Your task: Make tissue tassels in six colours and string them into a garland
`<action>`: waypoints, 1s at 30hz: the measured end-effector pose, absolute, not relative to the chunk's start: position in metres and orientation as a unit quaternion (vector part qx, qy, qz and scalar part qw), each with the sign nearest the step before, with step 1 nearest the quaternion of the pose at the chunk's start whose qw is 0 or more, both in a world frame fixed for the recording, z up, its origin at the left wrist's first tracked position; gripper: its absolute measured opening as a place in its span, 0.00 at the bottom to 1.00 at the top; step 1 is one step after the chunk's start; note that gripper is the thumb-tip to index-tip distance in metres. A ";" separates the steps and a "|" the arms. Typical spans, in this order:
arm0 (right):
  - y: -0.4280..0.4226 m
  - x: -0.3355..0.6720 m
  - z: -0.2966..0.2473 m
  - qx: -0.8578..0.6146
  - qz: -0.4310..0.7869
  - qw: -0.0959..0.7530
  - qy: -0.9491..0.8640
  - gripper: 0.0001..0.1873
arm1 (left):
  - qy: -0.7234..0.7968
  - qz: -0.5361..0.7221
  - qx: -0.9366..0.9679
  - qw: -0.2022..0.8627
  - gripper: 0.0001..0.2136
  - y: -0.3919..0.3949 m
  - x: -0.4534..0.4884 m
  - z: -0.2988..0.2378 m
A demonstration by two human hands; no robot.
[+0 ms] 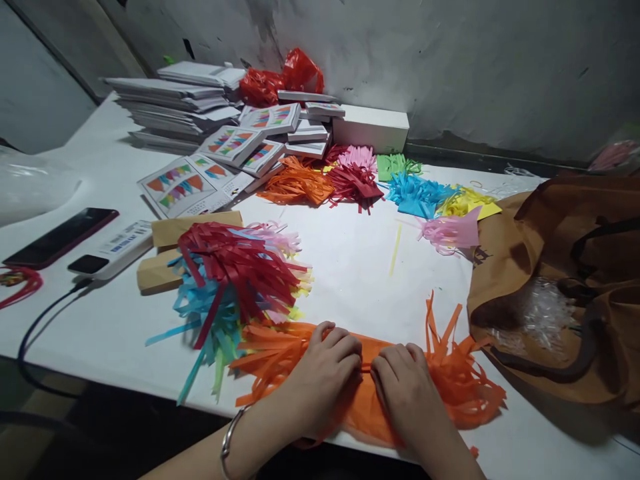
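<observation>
Fringed orange paper beneath two bent hands

The orange paper (pixel 367 407) is a thin, creased, tissue-like sheet, whole in the middle and cut into narrow strips at both ends. It lies along the near edge of the white table (pixel 345 267), directly under the left hand (pixel 325 367) and right hand (pixel 407 380). Both hands rest on it with fingers curled; the fingertips are partly hidden, so I cannot tell whether they pinch it. Between them runs a slim, dark orange ridge; the right-hand fringe splays in loose curls. Left of the orange paper is a tangled pile of crimson strips (pixel 240 267) and blue strips (pixel 200 300); right of it slumps a brown bag (pixel 500 280). Beyond it are fringed bundles (pixel 355 183) and flat printed packs (pixel 177 187)
</observation>
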State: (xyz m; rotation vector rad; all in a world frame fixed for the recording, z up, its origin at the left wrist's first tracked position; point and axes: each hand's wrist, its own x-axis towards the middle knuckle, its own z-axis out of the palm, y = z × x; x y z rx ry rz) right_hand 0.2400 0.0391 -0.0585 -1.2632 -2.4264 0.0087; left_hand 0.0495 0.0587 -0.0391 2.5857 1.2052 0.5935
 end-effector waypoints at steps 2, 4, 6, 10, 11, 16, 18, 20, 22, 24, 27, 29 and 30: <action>0.039 0.239 -0.059 -0.450 0.010 0.207 -0.869 0.12 | 0.412 0.195 0.883 0.115 0.06 0.059 0.050 -0.037; 0.039 0.238 -0.059 -0.452 0.012 0.200 -0.869 0.11 | 0.416 0.181 0.884 0.114 0.05 0.058 0.051 -0.037; 0.038 0.238 -0.058 -0.465 -0.002 0.191 -0.865 0.11 | 0.435 0.167 0.878 0.111 0.05 0.058 0.053 -0.040; 0.037 0.244 -0.055 -0.499 -0.015 0.202 -0.842 0.13 | 0.488 0.154 0.855 0.082 0.04 0.056 0.057 -0.049; 0.036 0.245 -0.054 -0.511 -0.008 0.208 -0.834 0.13 | 0.497 0.146 0.852 0.075 0.04 0.055 0.059 -0.050; 0.037 0.245 -0.051 -0.573 0.010 0.188 -0.798 0.11 | 0.530 0.061 0.843 0.068 0.03 0.057 0.069 -0.037; 0.040 0.245 -0.050 -0.592 0.010 0.178 -0.786 0.11 | 0.534 0.038 0.842 0.061 0.03 0.061 0.072 -0.031; 0.044 0.245 -0.049 -0.605 0.021 0.185 -0.774 0.12 | 0.530 0.032 0.846 0.044 0.03 0.064 0.072 -0.028; 0.047 0.246 -0.048 -0.601 0.045 0.204 -0.771 0.12 | 0.501 0.045 0.864 0.024 0.04 0.065 0.071 -0.028; 0.048 0.246 -0.048 -0.576 0.065 0.233 -0.781 0.13 | 0.458 0.057 0.887 0.012 0.05 0.061 0.072 -0.029; 0.043 0.245 -0.050 -0.509 0.065 0.276 -0.813 0.16 | 0.429 0.051 0.902 -0.006 0.06 0.053 0.080 -0.030; 0.038 0.244 -0.053 -0.476 0.045 0.285 -0.831 0.15 | 0.435 0.038 0.900 -0.009 0.07 0.053 0.086 -0.031; 0.036 0.243 -0.054 -0.466 0.033 0.281 -0.838 0.13 | 0.437 0.033 0.899 -0.002 0.07 0.056 0.088 -0.032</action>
